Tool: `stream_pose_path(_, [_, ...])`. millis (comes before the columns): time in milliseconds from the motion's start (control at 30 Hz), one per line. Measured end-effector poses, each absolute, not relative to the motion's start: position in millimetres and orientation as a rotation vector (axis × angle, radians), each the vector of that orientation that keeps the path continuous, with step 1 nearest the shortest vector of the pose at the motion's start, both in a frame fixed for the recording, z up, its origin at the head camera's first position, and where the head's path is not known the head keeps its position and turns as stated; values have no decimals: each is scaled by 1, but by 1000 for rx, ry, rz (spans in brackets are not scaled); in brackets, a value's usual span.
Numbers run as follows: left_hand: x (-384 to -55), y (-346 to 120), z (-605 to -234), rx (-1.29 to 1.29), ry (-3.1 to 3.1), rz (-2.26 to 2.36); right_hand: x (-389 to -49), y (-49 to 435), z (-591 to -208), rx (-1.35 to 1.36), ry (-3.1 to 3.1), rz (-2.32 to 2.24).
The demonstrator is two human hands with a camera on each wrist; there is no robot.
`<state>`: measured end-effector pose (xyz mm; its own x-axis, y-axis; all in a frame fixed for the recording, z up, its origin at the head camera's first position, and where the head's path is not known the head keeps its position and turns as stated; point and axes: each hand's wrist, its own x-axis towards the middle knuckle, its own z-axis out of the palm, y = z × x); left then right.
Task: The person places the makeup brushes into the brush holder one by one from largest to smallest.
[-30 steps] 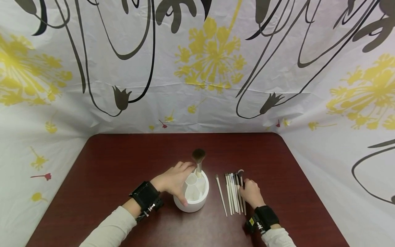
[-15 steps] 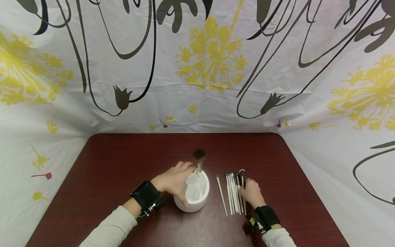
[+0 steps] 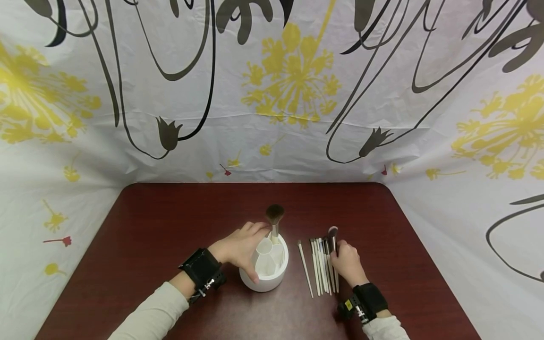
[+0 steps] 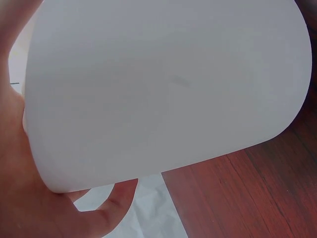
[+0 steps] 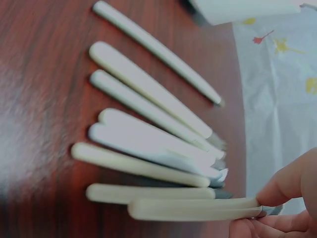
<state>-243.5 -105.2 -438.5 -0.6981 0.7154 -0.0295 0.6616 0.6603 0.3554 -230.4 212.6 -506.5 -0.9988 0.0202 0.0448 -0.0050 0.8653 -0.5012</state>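
Nearest, two pale sleeves [image 3: 148, 311] reach in over the dark red-brown desk [image 3: 178, 208], each wrist wearing a black band [image 3: 369, 298] with a small device attached. The right hand [image 3: 349, 265] pinches one makeup brush [image 5: 193, 209] between thumb and fingertips, close to where the pale handle meets the bristle end; its bristles point away from the person. Just left of that grip, a row of brushes [image 3: 318, 269] lies side by side, six pale handles toward the person and dark tips away, and a lone brush [image 3: 305, 270] lies slightly apart, between the row and the holder. The left hand [image 3: 241, 249] is spread wide round a white round holder [image 3: 264, 285], thumb over its near rim and fingers toward the far side. The holder stands upright on the desk, its inside divided into compartments; in the rear one a large fluffy brush [image 3: 275, 215] stands bristles up. Beyond the desk's far edge hangs a white cloth [image 3: 293, 163] printed with yellow flowers and grey-black stems.
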Motion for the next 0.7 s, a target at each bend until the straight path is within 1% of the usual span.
stream_pose_path(267, [-244, -105, -439, 1132, 2711, 480, -230, 203, -495, -11, -2938, 787])
stream_pose_path(700, [-244, -105, -438, 1126, 2714, 478, -224, 191, -466, 85, -2821, 864])
